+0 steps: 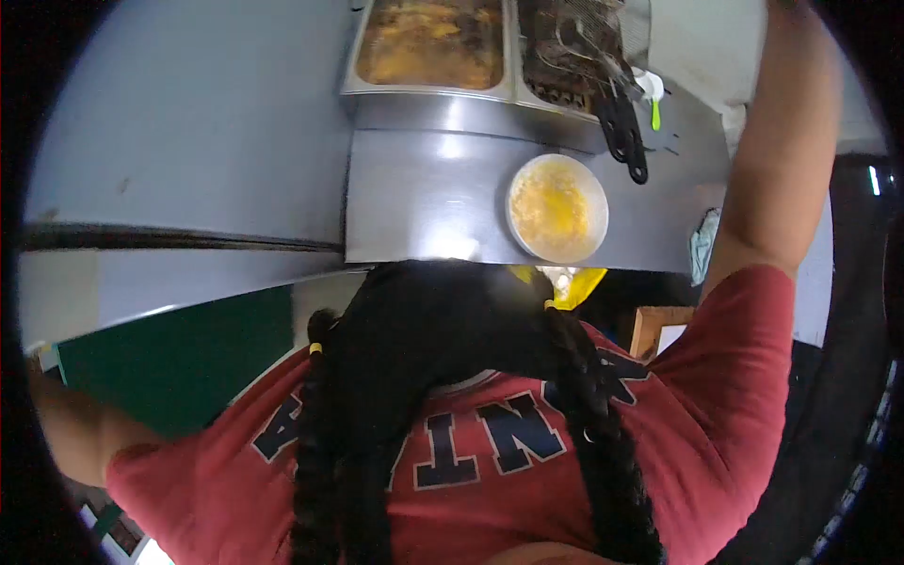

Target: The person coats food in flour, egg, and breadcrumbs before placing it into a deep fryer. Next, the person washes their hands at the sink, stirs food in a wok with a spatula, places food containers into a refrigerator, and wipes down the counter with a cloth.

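Note:
Neither of my hands shows. My right forearm (786, 141) reaches up along the right side and leaves at the top edge, so the hand is cut off. My left arm (80, 438) goes out past the lower left edge. In front of me a white bowl (511, 221) stands on the steel counter, holding a yellow, partly foamy mixture (565, 212). Behind it is a fryer with a left basin of oil (414, 61), where golden pieces float. Wire strainers (579, 42) with black handles (621, 137) rest over the right basin.
The steel counter (424, 188) ends just before my body. A white utensil with a green handle (655, 113) lies right of the fryer. A pale blue cloth (702, 247) hangs at the counter's right end. Below are a yellow bag (586, 287) and a cardboard box (650, 330).

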A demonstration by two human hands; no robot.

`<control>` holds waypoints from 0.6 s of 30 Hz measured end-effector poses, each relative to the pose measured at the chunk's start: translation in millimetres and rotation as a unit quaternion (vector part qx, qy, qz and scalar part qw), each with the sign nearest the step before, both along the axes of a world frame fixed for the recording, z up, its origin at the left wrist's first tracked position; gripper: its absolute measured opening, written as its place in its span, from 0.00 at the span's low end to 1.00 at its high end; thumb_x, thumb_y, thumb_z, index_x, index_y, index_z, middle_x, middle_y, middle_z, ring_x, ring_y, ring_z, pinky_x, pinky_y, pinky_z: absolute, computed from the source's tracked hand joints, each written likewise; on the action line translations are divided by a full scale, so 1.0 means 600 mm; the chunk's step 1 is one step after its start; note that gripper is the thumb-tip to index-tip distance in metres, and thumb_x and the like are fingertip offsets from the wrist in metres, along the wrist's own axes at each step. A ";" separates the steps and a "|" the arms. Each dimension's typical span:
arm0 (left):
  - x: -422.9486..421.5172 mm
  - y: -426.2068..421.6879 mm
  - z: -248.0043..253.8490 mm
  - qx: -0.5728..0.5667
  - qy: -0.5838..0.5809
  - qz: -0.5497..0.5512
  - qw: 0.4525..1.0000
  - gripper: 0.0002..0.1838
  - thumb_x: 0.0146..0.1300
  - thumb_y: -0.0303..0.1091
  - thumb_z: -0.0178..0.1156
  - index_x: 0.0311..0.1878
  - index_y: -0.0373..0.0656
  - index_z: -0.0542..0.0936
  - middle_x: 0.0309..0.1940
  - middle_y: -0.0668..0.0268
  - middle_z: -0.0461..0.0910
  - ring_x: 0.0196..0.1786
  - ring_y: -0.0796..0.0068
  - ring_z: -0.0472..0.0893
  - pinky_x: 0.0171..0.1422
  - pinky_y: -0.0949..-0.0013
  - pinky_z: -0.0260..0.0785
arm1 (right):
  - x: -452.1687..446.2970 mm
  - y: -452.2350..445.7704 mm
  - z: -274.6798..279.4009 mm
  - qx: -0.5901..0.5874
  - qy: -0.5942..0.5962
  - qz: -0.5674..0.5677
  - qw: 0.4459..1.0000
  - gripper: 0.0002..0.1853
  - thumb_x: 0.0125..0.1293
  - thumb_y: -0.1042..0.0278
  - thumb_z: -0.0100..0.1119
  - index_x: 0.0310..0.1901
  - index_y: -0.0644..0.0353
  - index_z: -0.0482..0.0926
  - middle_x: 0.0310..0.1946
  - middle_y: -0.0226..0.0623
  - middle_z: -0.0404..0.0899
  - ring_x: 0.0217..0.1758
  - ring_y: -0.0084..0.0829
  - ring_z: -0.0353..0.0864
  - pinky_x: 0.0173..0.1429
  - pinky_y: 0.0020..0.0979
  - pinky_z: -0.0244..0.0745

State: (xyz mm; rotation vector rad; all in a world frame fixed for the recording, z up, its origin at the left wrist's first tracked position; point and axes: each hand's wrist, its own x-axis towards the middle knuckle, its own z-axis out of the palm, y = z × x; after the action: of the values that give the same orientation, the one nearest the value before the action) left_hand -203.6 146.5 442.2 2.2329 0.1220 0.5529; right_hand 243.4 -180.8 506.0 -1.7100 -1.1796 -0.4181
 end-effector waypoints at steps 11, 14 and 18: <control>0.110 -0.290 -0.271 -0.334 0.069 -0.342 0.875 0.36 0.62 0.58 0.60 0.59 0.33 0.71 0.50 0.49 0.77 0.47 0.58 0.81 0.41 0.59 0.75 | 0.151 -0.566 -0.571 -0.215 0.313 -0.218 0.899 0.22 0.67 0.51 0.59 0.55 0.58 0.78 0.49 0.35 0.81 0.52 0.29 0.78 0.55 0.31 0.72; 0.294 -0.438 -0.449 -0.521 0.119 -0.020 0.845 0.30 0.65 0.46 0.58 0.67 0.43 0.66 0.57 0.58 0.72 0.53 0.64 0.78 0.54 0.59 0.74 | 0.065 -0.537 -0.744 -0.244 0.595 -0.100 0.760 0.31 0.67 0.41 0.57 0.61 0.59 0.72 0.48 0.35 0.80 0.43 0.23 0.78 0.44 0.28 0.74; 0.430 -0.592 -0.665 -0.481 0.327 0.072 0.811 0.41 0.61 0.43 0.64 0.73 0.51 0.55 0.61 0.55 0.69 0.58 0.59 0.75 0.57 0.51 0.74 | 0.016 -0.489 -0.844 -0.094 0.722 -0.014 0.686 0.35 0.71 0.32 0.39 0.63 0.57 0.69 0.39 0.30 0.77 0.33 0.22 0.72 0.35 0.25 0.68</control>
State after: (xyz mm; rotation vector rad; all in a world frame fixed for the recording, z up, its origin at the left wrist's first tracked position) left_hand 54.2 -208.6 43.2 1.3032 0.7537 -0.2332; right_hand 253.3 -474.3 -0.3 -1.5187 0.0311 0.9876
